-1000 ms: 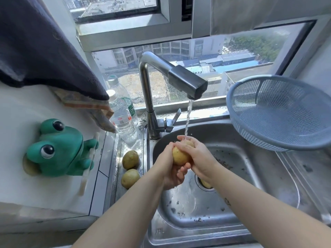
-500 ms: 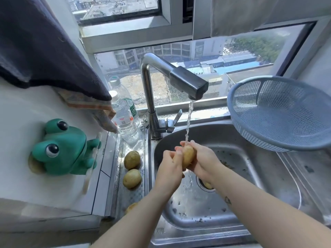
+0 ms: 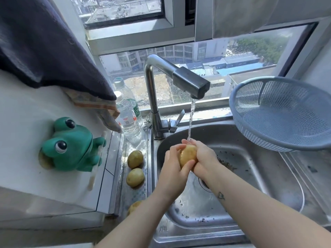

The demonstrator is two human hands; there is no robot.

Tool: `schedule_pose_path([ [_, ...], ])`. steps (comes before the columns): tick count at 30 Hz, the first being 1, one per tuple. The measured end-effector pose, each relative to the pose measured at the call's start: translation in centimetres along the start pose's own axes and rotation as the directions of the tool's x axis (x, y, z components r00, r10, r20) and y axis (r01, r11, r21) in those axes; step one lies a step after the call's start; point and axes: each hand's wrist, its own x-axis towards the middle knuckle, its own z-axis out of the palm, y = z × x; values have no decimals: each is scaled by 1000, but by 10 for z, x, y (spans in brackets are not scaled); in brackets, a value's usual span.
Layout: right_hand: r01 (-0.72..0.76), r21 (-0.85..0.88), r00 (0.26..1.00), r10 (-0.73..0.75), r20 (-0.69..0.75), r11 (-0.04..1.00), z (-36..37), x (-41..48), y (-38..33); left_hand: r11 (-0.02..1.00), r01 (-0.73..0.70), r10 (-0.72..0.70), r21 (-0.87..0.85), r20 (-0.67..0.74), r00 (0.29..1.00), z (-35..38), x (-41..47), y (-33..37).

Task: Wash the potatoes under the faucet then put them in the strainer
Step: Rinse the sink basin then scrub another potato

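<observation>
Daylight came through a wide window point(image 3: 223, 76) with a grey metal frame point(image 3: 139, 42); beyond the glass lay city blocks point(image 3: 206, 51), blue roofs point(image 3: 250, 66) and green trees point(image 3: 259, 49). A pale cloth point(image 3: 238, 15) hung at its top right. A white wall point(image 3: 19, 126) stood on the left, a dark blue cloth point(image 3: 44, 42) draped over it and a green frog point(image 3: 71, 145) fixed to it. 2 clear bottles point(image 3: 128, 120) stood by the sill point(image 3: 215, 102). A steel worktop point(image 3: 315, 185) ran along the right.

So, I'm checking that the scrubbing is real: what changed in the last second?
The potato was rolled between the left grip and the right grip, and now shows its long side under the water. Neither let go. The faucet runs on, the strainer stays empty, and the ledge potatoes are unmoved.
</observation>
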Motion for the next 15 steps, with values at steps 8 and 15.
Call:
schedule_pose_path([
  [8, -61, -122, 984, 81, 159, 991, -5, -11, -7, 983, -124, 142, 137, -135, 981, -8, 6, -7],
  [15, 164, -518, 979, -76, 187, 840, -26, -10, -20, 992, 44, -48, -116, -26, 999, -8, 22, -1],
])
